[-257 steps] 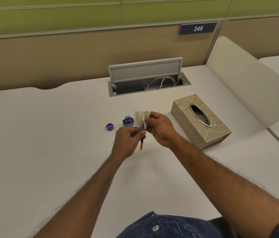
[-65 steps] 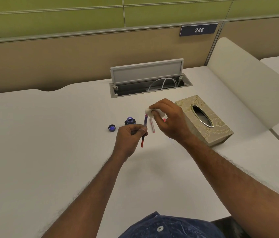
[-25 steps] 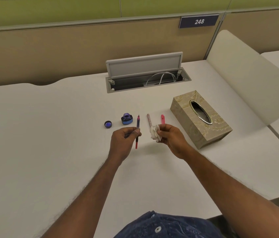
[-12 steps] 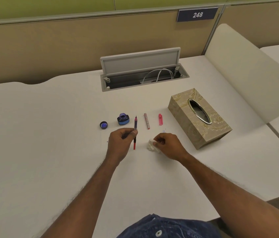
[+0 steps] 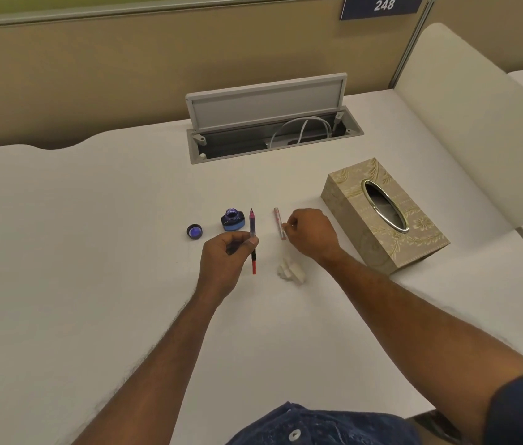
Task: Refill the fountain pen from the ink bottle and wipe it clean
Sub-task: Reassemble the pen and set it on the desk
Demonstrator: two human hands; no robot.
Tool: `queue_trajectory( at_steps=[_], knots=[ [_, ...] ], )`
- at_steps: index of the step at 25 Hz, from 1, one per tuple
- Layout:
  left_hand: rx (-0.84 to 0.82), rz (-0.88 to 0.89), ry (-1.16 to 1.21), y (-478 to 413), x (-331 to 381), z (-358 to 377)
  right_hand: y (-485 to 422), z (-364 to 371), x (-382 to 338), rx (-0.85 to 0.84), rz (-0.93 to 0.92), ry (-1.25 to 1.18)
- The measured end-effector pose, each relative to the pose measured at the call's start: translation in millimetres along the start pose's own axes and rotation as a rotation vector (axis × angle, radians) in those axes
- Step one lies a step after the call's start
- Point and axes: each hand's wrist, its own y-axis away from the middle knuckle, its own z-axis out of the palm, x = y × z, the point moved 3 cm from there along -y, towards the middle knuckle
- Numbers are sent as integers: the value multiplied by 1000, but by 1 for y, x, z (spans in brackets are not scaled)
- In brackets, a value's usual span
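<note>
Bottle cap (image 5: pixel 194 231) and open ink bottle (image 5: pixel 233 220) were seen mid-desk (image 5: pixel 93 268), well off the near edge. Fountain pen (image 5: pixel 252 223) was pinched by left hand (image 5: pixel 226 261) just beside the bottle. Right hand (image 5: pixel 310 234) was curled at clear barrel (image 5: pixel 277 220); grip couldn't be confirmed. Crumpled tissue (image 5: pixel 291 272) was seen nearer the near edge, tissue box (image 5: pixel 382 220) toward the right edge

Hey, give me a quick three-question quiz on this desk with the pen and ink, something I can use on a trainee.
1. True or false: the ink bottle has its cap screwed on.
2. Which hand holds the ink-filled pen section?
3. The crumpled tissue lies: A, on the cap; B, on the desk; C, over the ink bottle.

Key: 1, false: the cap lies on the desk beside the bottle. 2, the left hand. 3, B.
</note>
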Motion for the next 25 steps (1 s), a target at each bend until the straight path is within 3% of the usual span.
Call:
queue_trajectory(
  at_steps=[3, 9, 11, 17, 25],
  knots=[
    [5, 1, -8, -4, 1, -1, -15, 7, -12, -105, 41, 132],
    [2, 9, -3, -12, -2, -4, -26, 11, -15, -105, 55, 157],
    [10, 12, 11, -15, -1, -6, -25, 10, -11, -107, 74, 76],
    [24, 67, 58, -26, 17, -10, 14, -15, -17, -99, 6, -515],
    [115, 69, 139, -27, 51, -22, 71, -29, -27, -160, -129, -657]
  ],
)
